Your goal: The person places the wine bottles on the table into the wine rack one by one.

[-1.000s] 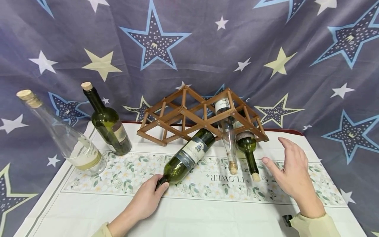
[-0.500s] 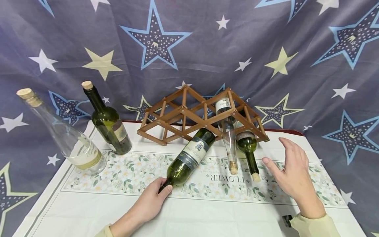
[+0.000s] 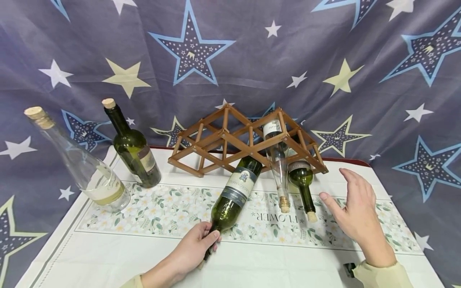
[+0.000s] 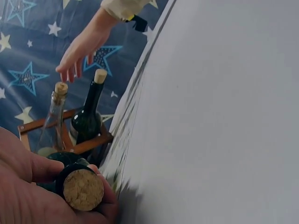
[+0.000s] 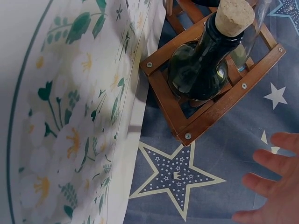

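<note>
My left hand (image 3: pixel 196 248) grips the neck of a green wine bottle (image 3: pixel 235 196), whose base reaches under the front bars of the wooden wine rack (image 3: pixel 223 136). The cork (image 4: pixel 83 190) of that bottle faces the camera in the left wrist view. To the right, my right hand (image 3: pixel 358 210) hovers with fingers spread, holding nothing. Nearest to it, a corked dark green bottle (image 3: pixel 301 178) lies in a lower slot of the rack, neck outward. Beside that one, a clear corked bottle (image 3: pixel 278 168) slopes out from a higher slot.
On the left of the table stand a clear corked bottle (image 3: pixel 90 172) and a dark green corked bottle (image 3: pixel 137 156), both upright. A flowered runner (image 3: pixel 162 212) crosses the white tablecloth (image 3: pixel 252 264). A star-patterned curtain (image 3: pixel 245 60) hangs close behind the rack.
My left hand has moved a little right and toward me, swinging the bottle's neck the same way. The bottle's base now sits further under the rack's front bars. My right hand stays put.
</note>
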`<move>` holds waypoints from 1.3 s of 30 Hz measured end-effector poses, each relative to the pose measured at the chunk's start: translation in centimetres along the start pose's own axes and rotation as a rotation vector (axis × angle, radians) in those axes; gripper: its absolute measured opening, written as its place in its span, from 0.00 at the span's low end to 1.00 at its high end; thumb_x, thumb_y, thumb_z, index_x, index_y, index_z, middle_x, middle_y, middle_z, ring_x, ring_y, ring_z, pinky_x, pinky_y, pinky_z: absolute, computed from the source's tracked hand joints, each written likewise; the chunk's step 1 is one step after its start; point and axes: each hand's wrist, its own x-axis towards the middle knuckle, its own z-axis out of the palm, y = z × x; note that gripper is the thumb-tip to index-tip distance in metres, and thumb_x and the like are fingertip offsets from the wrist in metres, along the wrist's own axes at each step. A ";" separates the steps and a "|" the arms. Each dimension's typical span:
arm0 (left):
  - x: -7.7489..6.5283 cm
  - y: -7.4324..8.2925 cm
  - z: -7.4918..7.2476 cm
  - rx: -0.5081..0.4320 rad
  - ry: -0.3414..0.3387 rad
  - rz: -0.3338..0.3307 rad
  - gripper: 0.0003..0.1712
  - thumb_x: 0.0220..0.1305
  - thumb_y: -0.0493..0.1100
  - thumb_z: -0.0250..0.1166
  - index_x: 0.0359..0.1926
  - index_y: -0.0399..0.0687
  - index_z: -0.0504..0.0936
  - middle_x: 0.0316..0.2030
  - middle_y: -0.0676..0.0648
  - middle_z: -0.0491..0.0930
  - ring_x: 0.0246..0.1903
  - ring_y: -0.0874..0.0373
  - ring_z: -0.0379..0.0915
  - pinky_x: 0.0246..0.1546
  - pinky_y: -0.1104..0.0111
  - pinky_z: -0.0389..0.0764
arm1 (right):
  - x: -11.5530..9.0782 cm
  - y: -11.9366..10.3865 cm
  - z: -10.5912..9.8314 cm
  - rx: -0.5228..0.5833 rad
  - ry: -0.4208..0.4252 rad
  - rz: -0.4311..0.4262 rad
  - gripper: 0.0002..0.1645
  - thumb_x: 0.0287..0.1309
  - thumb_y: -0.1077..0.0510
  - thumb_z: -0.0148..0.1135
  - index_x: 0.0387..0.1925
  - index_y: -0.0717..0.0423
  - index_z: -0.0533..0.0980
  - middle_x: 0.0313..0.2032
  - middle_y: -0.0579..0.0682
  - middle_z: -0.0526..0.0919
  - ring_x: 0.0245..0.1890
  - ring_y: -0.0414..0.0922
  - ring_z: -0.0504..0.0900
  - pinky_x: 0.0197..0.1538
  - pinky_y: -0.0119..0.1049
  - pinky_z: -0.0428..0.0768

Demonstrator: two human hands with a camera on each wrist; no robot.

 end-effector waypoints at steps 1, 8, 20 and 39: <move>0.0 0.0 0.1 -0.012 -0.008 -0.005 0.22 0.76 0.46 0.54 0.54 0.28 0.68 0.39 0.41 0.77 0.37 0.53 0.73 0.44 0.62 0.73 | 0.0 0.0 0.0 0.002 -0.001 0.001 0.50 0.57 0.44 0.68 0.75 0.56 0.58 0.69 0.61 0.63 0.69 0.62 0.57 0.70 0.61 0.45; 0.1 0.3 0.5 -0.107 -0.071 -0.029 0.31 0.77 0.45 0.53 0.64 0.20 0.58 0.46 0.38 0.77 0.40 0.52 0.75 0.51 0.59 0.73 | -0.2 0.0 0.1 0.003 -0.002 0.000 0.51 0.56 0.43 0.69 0.75 0.54 0.59 0.69 0.61 0.63 0.68 0.63 0.57 0.69 0.62 0.45; 0.6 0.8 1.0 -0.187 -0.104 -0.044 0.30 0.76 0.43 0.54 0.64 0.22 0.58 0.45 0.38 0.78 0.40 0.54 0.77 0.43 0.62 0.79 | -0.4 0.2 0.3 -0.016 -0.056 -0.012 0.51 0.56 0.42 0.69 0.76 0.54 0.59 0.71 0.59 0.60 0.71 0.61 0.55 0.71 0.63 0.41; 1.1 1.4 2.0 -0.249 -0.144 0.017 0.27 0.75 0.41 0.55 0.60 0.20 0.60 0.48 0.33 0.79 0.44 0.52 0.80 0.48 0.63 0.80 | -0.2 -0.3 0.3 0.009 -0.134 -0.015 0.48 0.58 0.43 0.68 0.76 0.49 0.60 0.72 0.61 0.57 0.71 0.65 0.54 0.69 0.66 0.46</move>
